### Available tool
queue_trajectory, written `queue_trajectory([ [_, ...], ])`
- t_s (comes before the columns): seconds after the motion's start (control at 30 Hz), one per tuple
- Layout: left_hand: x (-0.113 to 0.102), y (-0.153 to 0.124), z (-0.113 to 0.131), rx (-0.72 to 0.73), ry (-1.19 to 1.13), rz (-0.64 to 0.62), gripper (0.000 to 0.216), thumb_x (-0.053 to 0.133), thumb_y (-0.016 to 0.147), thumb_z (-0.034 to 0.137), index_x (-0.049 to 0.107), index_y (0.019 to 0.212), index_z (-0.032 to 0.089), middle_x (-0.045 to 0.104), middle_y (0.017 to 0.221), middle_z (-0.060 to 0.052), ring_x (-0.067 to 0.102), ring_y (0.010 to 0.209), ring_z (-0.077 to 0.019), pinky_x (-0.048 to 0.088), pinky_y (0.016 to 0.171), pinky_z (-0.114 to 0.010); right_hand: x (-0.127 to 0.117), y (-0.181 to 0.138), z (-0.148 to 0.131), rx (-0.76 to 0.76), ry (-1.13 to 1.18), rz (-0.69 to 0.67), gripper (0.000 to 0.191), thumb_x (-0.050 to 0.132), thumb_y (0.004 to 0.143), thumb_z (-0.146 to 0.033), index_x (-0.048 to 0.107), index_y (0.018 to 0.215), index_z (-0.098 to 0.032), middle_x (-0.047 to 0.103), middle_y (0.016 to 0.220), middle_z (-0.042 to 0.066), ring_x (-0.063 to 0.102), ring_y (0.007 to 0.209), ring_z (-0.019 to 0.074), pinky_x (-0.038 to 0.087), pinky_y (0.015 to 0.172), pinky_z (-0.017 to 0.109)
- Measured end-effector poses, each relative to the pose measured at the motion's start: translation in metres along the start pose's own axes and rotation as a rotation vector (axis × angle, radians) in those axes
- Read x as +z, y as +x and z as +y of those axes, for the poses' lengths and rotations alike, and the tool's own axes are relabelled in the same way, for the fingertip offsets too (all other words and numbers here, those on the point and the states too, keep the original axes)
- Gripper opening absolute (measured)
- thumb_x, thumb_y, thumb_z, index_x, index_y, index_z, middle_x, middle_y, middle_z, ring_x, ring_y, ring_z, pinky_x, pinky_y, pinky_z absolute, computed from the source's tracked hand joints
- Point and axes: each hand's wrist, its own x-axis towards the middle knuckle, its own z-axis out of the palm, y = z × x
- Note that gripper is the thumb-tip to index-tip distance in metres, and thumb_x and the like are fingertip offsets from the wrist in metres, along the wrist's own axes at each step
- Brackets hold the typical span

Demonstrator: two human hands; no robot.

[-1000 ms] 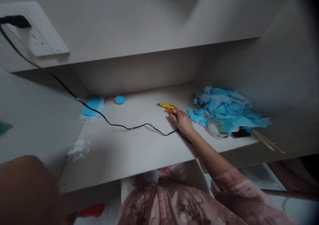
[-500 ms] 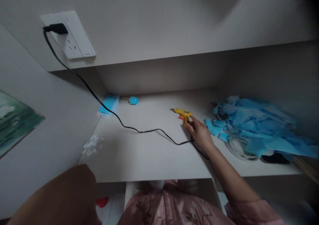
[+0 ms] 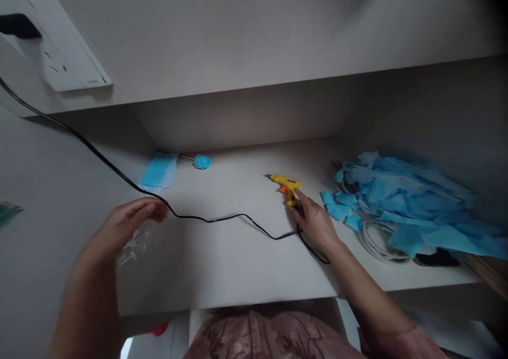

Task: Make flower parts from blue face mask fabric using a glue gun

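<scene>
A yellow glue gun point(image 3: 284, 182) with an orange trigger stands on the pale wooden shelf point(image 3: 238, 242), nozzle pointing left. My right hand point(image 3: 315, 222) rests on the shelf just right of it, fingertips closed around the bottom of its handle. Its black cord point(image 3: 222, 218) runs from under that hand leftward and up to a plug point(image 3: 16, 25) in the white wall socket point(image 3: 59, 57). My left hand point(image 3: 127, 222) hovers at the shelf's left side, fingers loosely stretched, tips right at the cord, holding nothing I can see.
A heap of blue mask scraps point(image 3: 413, 200) fills the shelf's right end, with a white coiled cord point(image 3: 377, 240) and wooden sticks point(image 3: 488, 271) beside it. A blue face mask point(image 3: 159, 169) and a small blue flower point(image 3: 202, 161) lie at the back left. White scraps point(image 3: 133, 245) lie near my left hand.
My left hand has come up from the lower left to the cord. The camera swung left. My right hand stays at the glue gun's handle.
</scene>
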Motion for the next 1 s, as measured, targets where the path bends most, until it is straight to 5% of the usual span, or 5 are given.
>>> queue_trajectory([
  [0.13, 0.04, 0.061, -0.028, -0.053, -0.093, 0.004, 0.047, 0.059, 0.073, 0.052, 0.068, 0.104, 0.017, 0.07, 0.101, -0.01, 0.067, 0.084, -0.0228, 0.057, 0.078, -0.04, -0.001, 0.0, 0.0, 0.003, -0.011, -0.007, 0.052, 0.044, 0.093, -0.035, 0.042, 0.14, -0.014, 0.07, 0.1, 0.012, 0.067, 0.083, 0.0265, 0.048, 0.068, 0.034],
  [0.27, 0.08, 0.12, -0.052, 0.035, 0.062, 0.171, 0.052, 0.061, 0.073, 0.039, 0.06, 0.118, 0.014, 0.061, 0.122, -0.016, 0.062, 0.103, -0.0261, 0.052, 0.091, -0.043, 0.001, 0.001, 0.002, 0.012, -0.024, -0.012, 0.051, 0.043, 0.094, -0.036, 0.044, 0.139, -0.013, 0.069, 0.106, 0.014, 0.067, 0.084, 0.0272, 0.049, 0.068, 0.034],
  [0.4, 0.117, 0.151, -0.054, 0.2, 0.228, 0.164, 0.06, 0.067, 0.074, 0.033, 0.052, 0.129, 0.013, 0.054, 0.131, -0.018, 0.05, 0.125, -0.0311, 0.039, 0.107, -0.047, 0.001, 0.001, 0.002, 0.013, -0.032, -0.02, 0.051, 0.043, 0.094, -0.038, 0.045, 0.138, -0.014, 0.069, 0.107, 0.013, 0.067, 0.085, 0.0269, 0.049, 0.068, 0.034],
  [0.8, 0.172, 0.196, -0.056, 0.254, 0.368, 0.138, 0.057, 0.062, 0.074, 0.016, 0.052, 0.13, 0.011, 0.056, 0.131, -0.021, 0.051, 0.125, -0.0324, 0.036, 0.108, -0.047, 0.004, 0.002, 0.003, -0.009, -0.005, 0.013, 0.049, 0.042, 0.093, -0.038, 0.045, 0.138, -0.018, 0.069, 0.106, 0.014, 0.067, 0.082, 0.027, 0.049, 0.067, 0.035],
  [1.0, 0.17, 0.175, -0.057, 0.289, 0.305, 0.257, 0.067, 0.067, 0.078, 0.038, 0.046, 0.133, 0.007, 0.05, 0.136, -0.023, 0.044, 0.13, -0.0355, 0.034, 0.109, -0.051, -0.014, -0.005, -0.006, 0.017, 0.091, -0.032, 0.048, 0.045, 0.093, -0.033, 0.045, 0.138, -0.018, 0.07, 0.105, 0.011, 0.066, 0.091, 0.025, 0.05, 0.076, 0.033],
])
